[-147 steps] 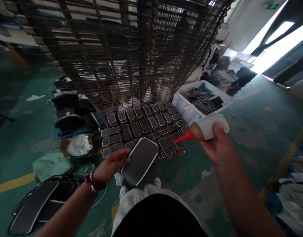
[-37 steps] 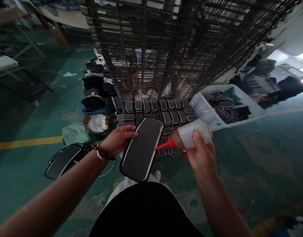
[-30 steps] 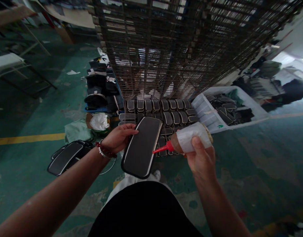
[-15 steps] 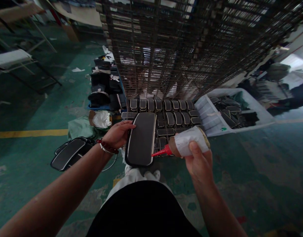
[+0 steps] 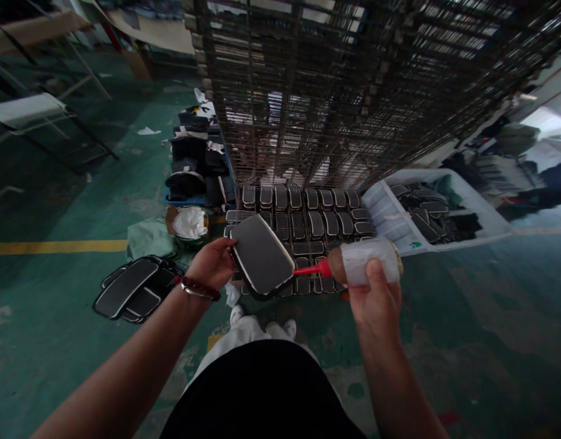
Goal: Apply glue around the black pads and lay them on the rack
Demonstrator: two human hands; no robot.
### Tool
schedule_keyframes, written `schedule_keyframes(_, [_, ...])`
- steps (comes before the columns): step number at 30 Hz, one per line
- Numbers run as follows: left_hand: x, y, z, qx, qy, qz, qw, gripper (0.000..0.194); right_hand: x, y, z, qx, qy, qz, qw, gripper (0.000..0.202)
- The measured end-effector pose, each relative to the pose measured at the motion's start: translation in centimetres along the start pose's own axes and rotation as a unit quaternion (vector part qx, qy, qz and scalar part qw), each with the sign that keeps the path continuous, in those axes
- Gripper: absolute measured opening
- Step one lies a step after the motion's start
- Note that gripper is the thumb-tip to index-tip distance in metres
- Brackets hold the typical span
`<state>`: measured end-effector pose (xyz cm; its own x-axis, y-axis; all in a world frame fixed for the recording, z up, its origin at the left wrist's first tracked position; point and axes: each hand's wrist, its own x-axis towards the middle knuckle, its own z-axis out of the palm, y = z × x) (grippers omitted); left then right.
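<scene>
My left hand grips the left edge of a dark panel with rounded corners, held tilted in front of me. A pale line runs along the panel's border. In my right hand is a squeeze bottle, lying nearly level, with a white wrap and a brown shoulder. Its red nozzle points left, and the tip meets the panel's right edge near the lower corner. Below the panel, rows of smaller dark pieces with pale outlines lie on a wire rack.
A tall stack of wire racks rises ahead. To the right stands a white bin with dark pieces inside. More dark panels lie on the green floor at left, near a lined round container and a pile of black items.
The panel has turned, its lower end swinging to the right, and now tilts. The bottle has moved slightly right and up, and its nozzle tip has shifted toward the panel's lower right corner.
</scene>
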<state>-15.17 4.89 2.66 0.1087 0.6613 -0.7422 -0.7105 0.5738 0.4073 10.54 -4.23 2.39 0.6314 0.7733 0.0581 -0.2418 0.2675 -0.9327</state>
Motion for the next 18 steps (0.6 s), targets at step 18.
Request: schedule_keyframes(18, [1.8, -2.5, -1.6, -0.073, 0.048, -0.004, 0.996, 0.024, -1.3, 1.8, -0.3, 0.055, 0.038, 0.018, 0.998, 0.046])
